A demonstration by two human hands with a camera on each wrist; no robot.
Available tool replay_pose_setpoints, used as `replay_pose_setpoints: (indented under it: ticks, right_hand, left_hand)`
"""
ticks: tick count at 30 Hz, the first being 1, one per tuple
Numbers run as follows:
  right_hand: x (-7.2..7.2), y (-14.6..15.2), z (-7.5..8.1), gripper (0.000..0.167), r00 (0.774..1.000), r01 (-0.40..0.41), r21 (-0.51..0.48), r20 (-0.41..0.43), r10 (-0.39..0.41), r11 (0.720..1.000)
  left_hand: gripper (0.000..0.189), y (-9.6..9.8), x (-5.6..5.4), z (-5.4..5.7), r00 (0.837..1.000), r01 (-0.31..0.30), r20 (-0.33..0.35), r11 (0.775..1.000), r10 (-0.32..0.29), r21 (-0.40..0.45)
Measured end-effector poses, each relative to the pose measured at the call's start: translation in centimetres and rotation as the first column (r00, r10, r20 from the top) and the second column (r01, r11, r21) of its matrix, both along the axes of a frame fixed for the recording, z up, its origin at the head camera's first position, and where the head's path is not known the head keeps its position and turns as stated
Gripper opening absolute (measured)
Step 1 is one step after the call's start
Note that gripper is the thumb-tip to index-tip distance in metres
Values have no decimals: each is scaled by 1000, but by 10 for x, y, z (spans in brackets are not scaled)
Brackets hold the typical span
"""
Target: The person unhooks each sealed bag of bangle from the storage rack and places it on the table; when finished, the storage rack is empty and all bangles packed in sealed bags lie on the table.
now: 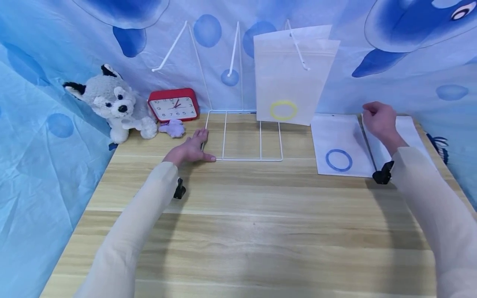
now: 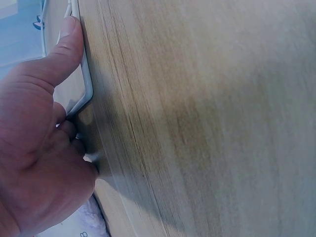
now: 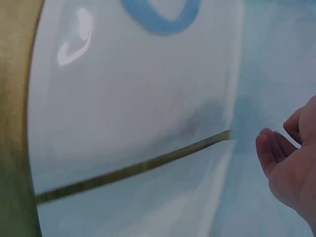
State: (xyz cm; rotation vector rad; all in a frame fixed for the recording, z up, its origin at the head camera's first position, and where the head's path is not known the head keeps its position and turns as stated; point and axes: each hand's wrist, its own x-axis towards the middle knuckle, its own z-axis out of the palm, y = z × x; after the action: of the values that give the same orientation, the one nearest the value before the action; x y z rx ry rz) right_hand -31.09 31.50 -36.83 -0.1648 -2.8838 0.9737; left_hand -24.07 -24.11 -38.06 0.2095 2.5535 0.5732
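Right hand (image 1: 380, 122) near blue-ringed bag (image 1: 335, 136)

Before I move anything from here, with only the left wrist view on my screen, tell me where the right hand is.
Observer: The right hand is by the back edge of two flat white bags, side by side at the table's right end in the head view.
Operator: Now report what the three hooks of the wire rack carry.
Observer: Only the right-hand hook carries anything: a hanging bag, white and marked with a yellow ring.
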Motion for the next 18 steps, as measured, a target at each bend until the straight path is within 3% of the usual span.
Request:
replay_pose_setpoints:
  ticks: [7,12,15,18]
  right_hand:
    - [22,-14,35,48,994,-92,-1,-66,91,996]
    - [35,-34,71,46,982,-178,-95,-80,171,979]
    - [41,-49,89,40,966,-246,-201,-125,224,948]
    - [44,-61,105,34,938,-333,-309,-205,280,891]
  left_hand:
    - [111,1,1,0,1000,1,5,1000,-1,6]
    - [112,0,1,2,1000,13,4,1000,-13,10]
    - [112,-1,1,2,1000,16,8,1000,-16,-1]
    - [112,-1,-1,-1,1000,23,12,1000,-23,-10]
